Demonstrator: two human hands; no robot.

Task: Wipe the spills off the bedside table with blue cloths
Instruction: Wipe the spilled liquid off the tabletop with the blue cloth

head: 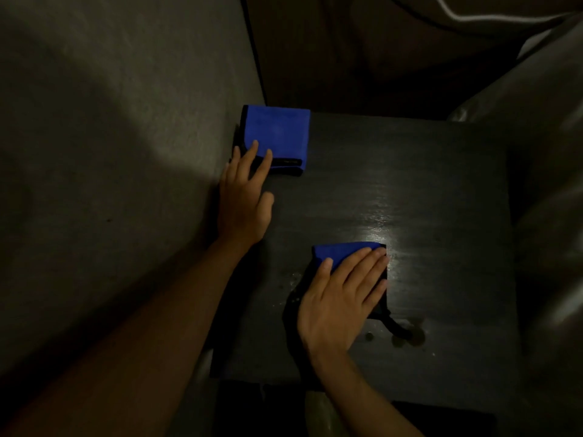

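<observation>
1. Nearest, my right hand (342, 298) lies flat with fingers spread on a blue cloth (345, 252), hiding most of it; it grips nothing.
2. Droplets (407, 337) glisten just beside that cloth on the dark surface (441, 190), hard to make out in the dim light.
3. Open room stretches rightward.
4. Farther, my left hand (244, 200), open, touches a folded blue cloth (277, 130) at the surface's far-left corner, against the wall (110, 121).
</observation>
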